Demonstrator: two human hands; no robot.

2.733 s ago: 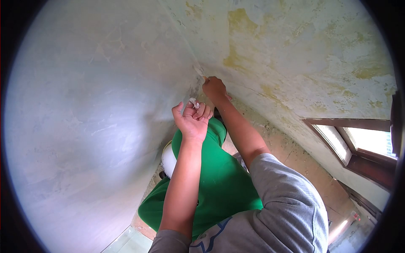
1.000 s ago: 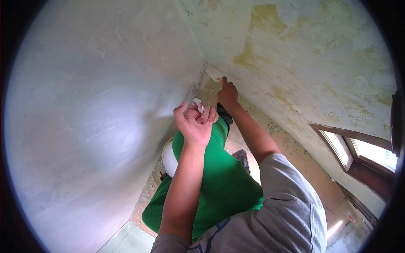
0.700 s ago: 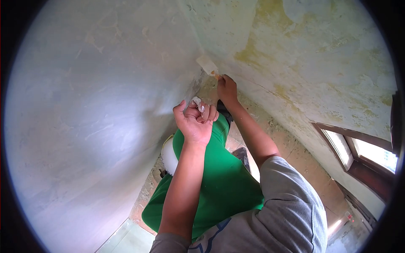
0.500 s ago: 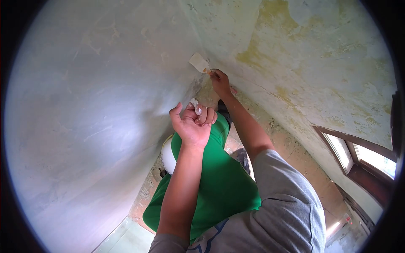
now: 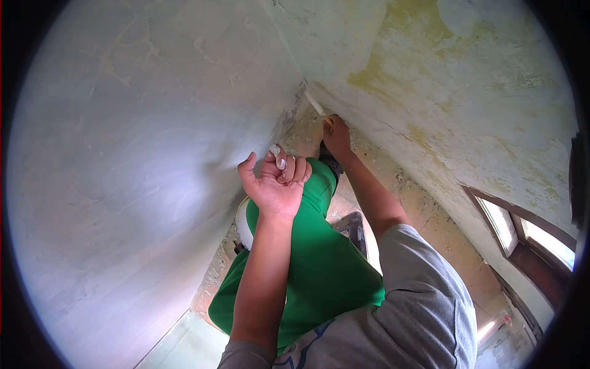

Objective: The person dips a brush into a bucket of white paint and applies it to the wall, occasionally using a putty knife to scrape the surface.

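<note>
My right hand (image 5: pixel 337 136) is closed around the handle of a putty knife (image 5: pixel 314 104). Its pale blade is seen nearly edge-on, low beside the right wall (image 5: pixel 393 92) and close to the corner. Nearer to me, my left hand (image 5: pixel 276 186) is raised palm up over my green-clad leg. Its fingers curl loosely and the thumb stands apart. White paste sticks to the index finger and dots other fingertips; nothing is gripped there. The smooth greyish left wall (image 5: pixel 123 172) rises beside this hand.
Yellowish patches mark the right wall, which has a brown-framed window (image 5: pixel 522 227) low on the right. Crumbs and dust lie on the tiled floor (image 5: pixel 424 212) along both walls. Something white and rounded (image 5: pixel 244 227) shows beside my leg, and a dark-framed object (image 5: pixel 354 230) on its other side.
My right hand has moved down and right, drawing the putty knife away from the left wall. The blade has turned from broad face to edge-on. My left hand has shifted slightly left.
</note>
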